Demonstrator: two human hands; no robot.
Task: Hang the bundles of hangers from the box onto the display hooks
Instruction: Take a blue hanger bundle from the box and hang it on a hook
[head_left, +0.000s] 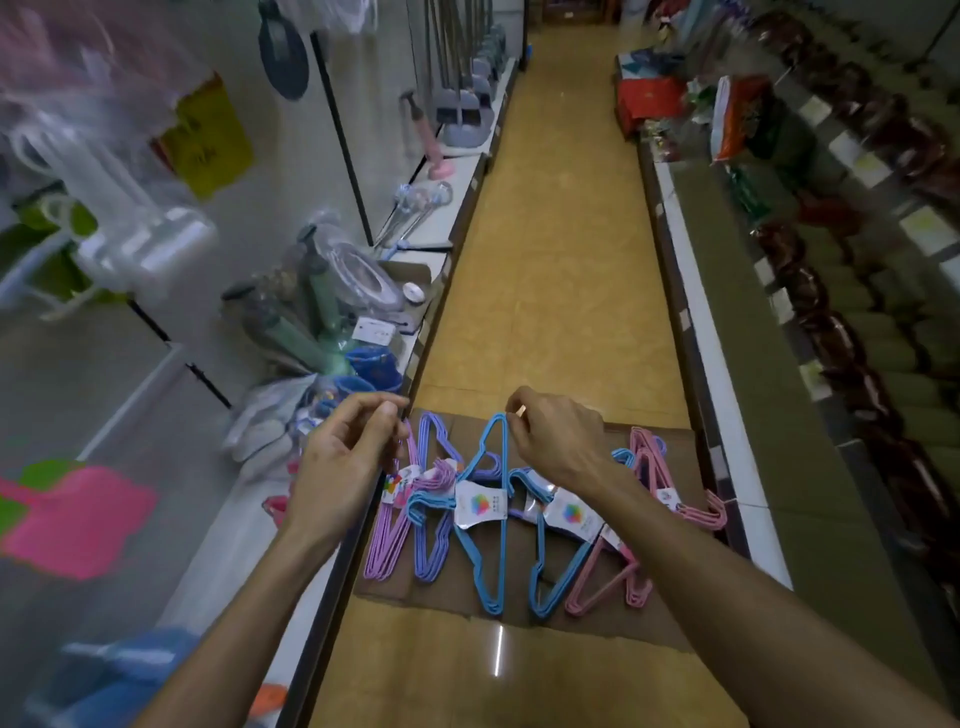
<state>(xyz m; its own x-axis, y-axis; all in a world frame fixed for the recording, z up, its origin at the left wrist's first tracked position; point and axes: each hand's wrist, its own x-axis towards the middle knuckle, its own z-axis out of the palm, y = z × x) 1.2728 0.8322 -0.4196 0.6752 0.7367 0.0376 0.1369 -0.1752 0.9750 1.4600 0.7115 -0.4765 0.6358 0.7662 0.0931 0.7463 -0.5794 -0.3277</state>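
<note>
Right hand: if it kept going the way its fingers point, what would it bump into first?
The right hand points left, toward the left hand. It seems to pinch the blue hanger bundle, so beyond that the left hand's fingers would likely come first, though depth is unclear.

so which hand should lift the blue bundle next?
Right, probably. The right hand already pinches at the tip of the blue bundle; the left hand sits over the purple bundle.
</note>
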